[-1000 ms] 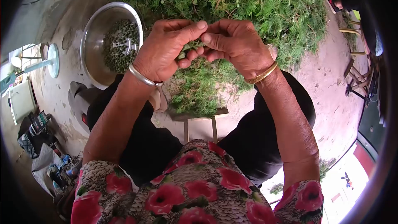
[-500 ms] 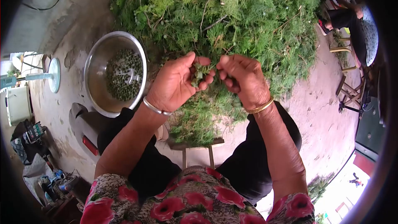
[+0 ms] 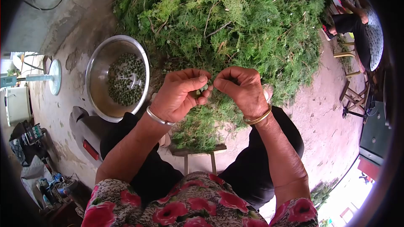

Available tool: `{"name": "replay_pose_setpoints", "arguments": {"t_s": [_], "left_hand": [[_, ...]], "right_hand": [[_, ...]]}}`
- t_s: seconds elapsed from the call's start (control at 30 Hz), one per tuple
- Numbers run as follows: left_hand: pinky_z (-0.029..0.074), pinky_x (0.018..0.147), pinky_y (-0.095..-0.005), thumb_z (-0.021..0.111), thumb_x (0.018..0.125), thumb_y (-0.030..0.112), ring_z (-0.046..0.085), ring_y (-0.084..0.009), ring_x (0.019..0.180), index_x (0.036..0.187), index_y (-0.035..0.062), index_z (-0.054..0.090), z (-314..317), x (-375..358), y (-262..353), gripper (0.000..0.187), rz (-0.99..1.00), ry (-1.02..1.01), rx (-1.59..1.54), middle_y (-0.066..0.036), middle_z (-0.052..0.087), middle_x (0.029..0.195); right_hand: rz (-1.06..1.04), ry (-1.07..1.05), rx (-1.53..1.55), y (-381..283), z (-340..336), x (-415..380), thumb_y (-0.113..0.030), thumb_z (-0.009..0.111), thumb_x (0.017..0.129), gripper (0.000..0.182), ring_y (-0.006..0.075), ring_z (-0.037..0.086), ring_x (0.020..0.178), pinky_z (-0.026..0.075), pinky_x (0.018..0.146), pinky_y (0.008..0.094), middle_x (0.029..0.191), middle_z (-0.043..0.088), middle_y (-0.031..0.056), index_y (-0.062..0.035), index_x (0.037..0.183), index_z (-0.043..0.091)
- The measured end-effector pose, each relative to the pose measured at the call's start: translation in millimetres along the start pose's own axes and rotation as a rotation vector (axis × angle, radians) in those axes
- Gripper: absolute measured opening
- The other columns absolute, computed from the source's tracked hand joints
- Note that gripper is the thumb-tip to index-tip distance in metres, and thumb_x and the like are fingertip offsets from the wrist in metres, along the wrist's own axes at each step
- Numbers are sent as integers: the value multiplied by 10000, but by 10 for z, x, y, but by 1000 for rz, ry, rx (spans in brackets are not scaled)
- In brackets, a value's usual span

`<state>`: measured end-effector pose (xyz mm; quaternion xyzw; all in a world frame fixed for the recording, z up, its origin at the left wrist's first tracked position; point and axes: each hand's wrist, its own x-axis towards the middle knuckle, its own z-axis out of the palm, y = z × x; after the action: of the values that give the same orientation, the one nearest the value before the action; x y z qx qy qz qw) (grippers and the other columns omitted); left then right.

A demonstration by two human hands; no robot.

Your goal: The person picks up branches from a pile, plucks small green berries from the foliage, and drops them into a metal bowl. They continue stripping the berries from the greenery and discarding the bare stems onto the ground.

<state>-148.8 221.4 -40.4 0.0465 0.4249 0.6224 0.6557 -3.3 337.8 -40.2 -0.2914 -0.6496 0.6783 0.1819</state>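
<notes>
My left hand (image 3: 179,94) is half closed, palm up, with small green cones (image 3: 202,89) partly showing between its curled fingers. Thumb and forefinger of my right hand (image 3: 242,90) are pinched together right beside the left fingertips; whatever they grip is too small to make out. Both hands are above a large heap of green conifer branches (image 3: 252,25), whose near end lies on a small wooden stool (image 3: 200,150) between my knees. To the left, a steel basin (image 3: 97,75) contains many small green cones (image 3: 126,80).
At the upper right a person (image 3: 355,23) sits close to the heap. A folding wooden stool (image 3: 355,94) stands on the right. A pale fan (image 3: 54,77) is at the far left, with bags and tools (image 3: 50,180) below it on the concrete floor.
The leafy green clump in my left hand is now mostly hidden by closing fingers. Both hands have come slightly lower, the right one turning its knuckles upward.
</notes>
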Motion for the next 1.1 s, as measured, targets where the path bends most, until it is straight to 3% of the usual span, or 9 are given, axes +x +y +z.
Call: {"name": "replay_pose_setpoints", "arguments": {"t_s": [0.27,0.4,0.47,0.57,0.63,0.73,0.87,0.93,1.1], "left_hand": [[384,439,-201,568,913,134,573,-130,624,1047,-22,585,41,-117,107,206,-12,113,164,-103,608,762],[379,421,-196,497,960,275,556,-122,589,1004,12,596,-174,-81,62,284,-120,-19,-152,-98,610,752],[429,479,-230,448,977,338,571,-159,647,984,23,588,-243,-35,5,345,-128,-141,-229,-121,617,807],[476,560,-296,465,971,331,599,-209,692,946,23,583,-112,-28,10,331,-112,-34,-297,-132,629,813],[490,651,-355,448,968,367,583,-243,813,1024,32,569,-78,-25,14,360,-141,70,-282,-169,610,940],[491,648,-368,473,953,358,588,-235,781,1029,32,562,-143,18,-115,346,-212,162,-231,-139,611,912],[486,629,-381,490,936,353,595,-235,800,955,39,590,-221,59,-350,330,-264,102,-208,-138,621,931],[493,617,-386,498,928,339,598,-219,781,924,50,591,-206,69,-422,303,-213,-133,-322,-132,627,907],[415,374,-179,637,878,270,591,-128,557,832,54,611,-336,134,-292,222,-268,19,-311,-82,622,744]], "right_hand": [[76,143,-80,-69,-187,51,-44,668,759,72,50,530,614,435,549,220,665,629,28,26,760,652],[289,-269,-430,-171,-197,7,-103,674,777,162,107,544,567,464,543,261,652,629,66,48,832,663],[106,-284,-540,2,-207,-10,-137,671,786,233,151,578,587,497,584,281,674,628,104,67,897,651],[309,-368,-392,-87,-183,32,-197,639,847,271,162,615,665,516,658,289,716,633,125,68,905,645],[375,-111,34,-121,-141,32,-326,583,915,388,153,605,670,501,603,295,753,646,81,43,1026,629],[157,9,396,-66,-33,29,-433,538,917,494,189,616,726,508,673,316,786,644,86,39,1038,621],[12,-375,228,-69,-31,-42,-604,535,835,688,170,619,759,501,715,293,909,678,109,43,1038,652],[33,-453,204,-146,-30,-77,-665,538,791,763,160,617,762,497,710,283,966,684,127,50,1027,663],[-24,-256,214,-118,-63,-30,-562,564,848,645,200,641,887,492,846,336,935,682,155,52,1030,647]]}}
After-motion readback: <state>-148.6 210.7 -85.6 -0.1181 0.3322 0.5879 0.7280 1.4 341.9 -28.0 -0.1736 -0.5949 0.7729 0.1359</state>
